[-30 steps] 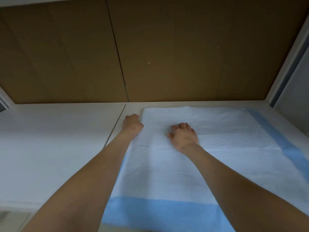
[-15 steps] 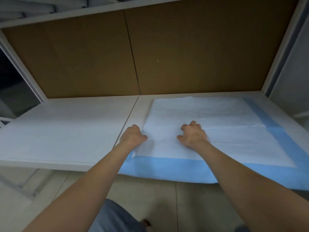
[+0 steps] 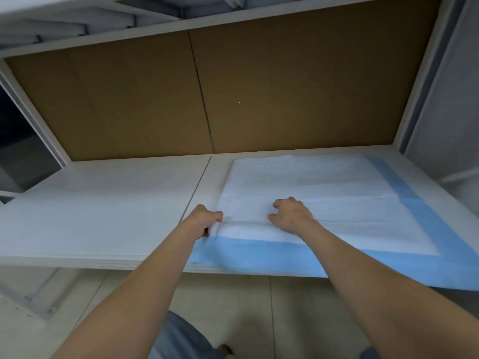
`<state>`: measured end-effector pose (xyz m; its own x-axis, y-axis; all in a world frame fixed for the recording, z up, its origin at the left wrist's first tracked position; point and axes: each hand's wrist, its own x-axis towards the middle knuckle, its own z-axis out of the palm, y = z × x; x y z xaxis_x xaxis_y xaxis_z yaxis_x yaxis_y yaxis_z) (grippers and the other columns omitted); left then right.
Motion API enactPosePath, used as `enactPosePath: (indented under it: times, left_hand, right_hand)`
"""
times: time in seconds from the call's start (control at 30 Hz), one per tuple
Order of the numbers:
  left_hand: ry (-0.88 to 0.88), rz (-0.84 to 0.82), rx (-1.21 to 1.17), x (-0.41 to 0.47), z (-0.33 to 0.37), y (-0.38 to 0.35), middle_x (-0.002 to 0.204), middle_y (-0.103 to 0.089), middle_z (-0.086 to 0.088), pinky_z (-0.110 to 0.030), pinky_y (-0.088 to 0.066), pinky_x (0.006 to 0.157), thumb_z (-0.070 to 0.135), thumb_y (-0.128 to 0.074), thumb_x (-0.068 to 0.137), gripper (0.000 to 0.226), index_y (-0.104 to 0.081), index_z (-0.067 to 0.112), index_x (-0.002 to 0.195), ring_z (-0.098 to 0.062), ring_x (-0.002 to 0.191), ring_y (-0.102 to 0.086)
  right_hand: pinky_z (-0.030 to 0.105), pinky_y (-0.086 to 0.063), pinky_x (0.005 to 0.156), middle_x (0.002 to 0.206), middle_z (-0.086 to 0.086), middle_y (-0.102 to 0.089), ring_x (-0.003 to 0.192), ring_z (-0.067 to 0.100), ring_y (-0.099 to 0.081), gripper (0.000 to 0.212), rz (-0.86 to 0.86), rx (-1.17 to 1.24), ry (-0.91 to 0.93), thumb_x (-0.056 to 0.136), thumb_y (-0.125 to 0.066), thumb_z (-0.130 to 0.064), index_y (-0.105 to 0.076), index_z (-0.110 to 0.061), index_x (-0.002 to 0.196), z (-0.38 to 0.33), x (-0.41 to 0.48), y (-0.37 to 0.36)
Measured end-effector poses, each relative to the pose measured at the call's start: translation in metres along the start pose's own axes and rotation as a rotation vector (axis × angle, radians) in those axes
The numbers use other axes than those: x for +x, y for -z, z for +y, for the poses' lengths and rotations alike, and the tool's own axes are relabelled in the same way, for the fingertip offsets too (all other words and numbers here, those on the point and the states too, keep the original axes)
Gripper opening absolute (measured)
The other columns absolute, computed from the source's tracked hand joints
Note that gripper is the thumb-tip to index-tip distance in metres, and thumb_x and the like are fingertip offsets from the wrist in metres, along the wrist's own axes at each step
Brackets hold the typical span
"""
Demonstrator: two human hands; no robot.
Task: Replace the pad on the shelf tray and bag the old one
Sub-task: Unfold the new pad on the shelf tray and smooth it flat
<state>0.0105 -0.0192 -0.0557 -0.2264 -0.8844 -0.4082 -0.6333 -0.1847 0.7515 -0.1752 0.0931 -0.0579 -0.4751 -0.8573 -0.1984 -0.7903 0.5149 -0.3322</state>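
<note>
On the shelf tray (image 3: pixel 103 224), left hand (image 3: pixel 204 221) pinches the pad (image 3: pixel 324 182) edge; right hand (image 3: pixel 290 213) presses it with curled fingers, grip unclear.

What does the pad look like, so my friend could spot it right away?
Find the white shelf in front of the brown back board. On its right half lies the pad, a flat white sheet. Only it has a blue border.
</note>
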Motion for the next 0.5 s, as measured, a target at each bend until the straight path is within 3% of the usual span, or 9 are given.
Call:
enactPosePath:
  times: [0.13, 0.2, 0.37, 0.5]
  left_hand:
    - [0.024, -0.052, -0.053, -0.007, 0.004, 0.006, 0.077, -0.046, -0.012, -0.029, -0.038, 0.059, 0.016, -0.054, 0.086, 0.016, -0.048, 0.001, 0.088, -0.025, 0.066, -0.045]
    - [0.032, -0.070, -0.103, -0.008, 0.005, 0.006, 0.083, -0.048, -0.013, -0.032, -0.037, 0.063, 0.018, -0.053, 0.088, 0.018, -0.048, 0.000, 0.090, -0.026, 0.071, -0.047]
    - [0.039, -0.164, -0.254, -0.016, -0.001, 0.006, 0.095, -0.067, -0.016, -0.035, -0.054, 0.070, 0.009, -0.069, 0.085, 0.023, -0.060, -0.005, 0.102, -0.028, 0.076, -0.065]
    - [0.058, -0.147, -0.175, -0.011, -0.011, -0.002, 0.106, -0.065, -0.021, -0.034, -0.053, 0.067, 0.010, -0.062, 0.090, 0.031, -0.057, -0.009, 0.114, -0.029, 0.077, -0.064]
  right_hand:
    - [0.037, -0.039, 0.099, 0.141, 0.007, -0.039, 0.130, 0.028, -0.035, 0.049, 0.012, -0.020, -0.005, 0.096, -0.043, -0.040, -0.042, -0.021, 0.141, -0.002, 0.001, 0.002]
    - [0.038, -0.039, 0.099, 0.141, 0.007, -0.039, 0.130, 0.028, -0.034, 0.048, 0.021, -0.010, -0.003, 0.097, -0.042, -0.041, -0.042, -0.021, 0.141, -0.005, 0.001, 0.001]
    - [0.037, -0.040, 0.098, 0.140, 0.007, -0.037, 0.130, 0.028, -0.032, 0.048, 0.024, 0.004, 0.007, 0.096, -0.042, -0.042, -0.043, -0.022, 0.141, -0.009, 0.002, -0.003]
    - [0.037, -0.038, 0.099, 0.141, 0.008, -0.036, 0.131, 0.028, -0.030, 0.051, -0.007, 0.001, 0.015, 0.096, -0.044, -0.044, -0.040, -0.023, 0.142, -0.009, 0.000, -0.012]
